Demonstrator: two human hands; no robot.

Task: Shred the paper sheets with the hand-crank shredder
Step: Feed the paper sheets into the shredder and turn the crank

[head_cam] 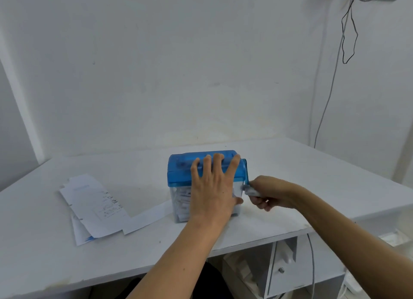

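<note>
Our left hand lies spread flat on the blue lid of the shredder, fingers straight, at the middle of the white table. Our right hand curls round the knob of the crank on the shredder's right side. Paper sheets lie fanned just left of it.

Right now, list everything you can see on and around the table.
shredder: one, blue top, clear body, table centre
crank handle: one, blue, shredder's right side
paper shreds: many, white, inside the shredder
paper sheets: several overlapping, white, left of shredder
table: one, white
cables: a few, dark, wall upper right
drawer unit: one, white, under table
left hand: one, flat on shredder top
right hand: one, grips crank handle
</note>
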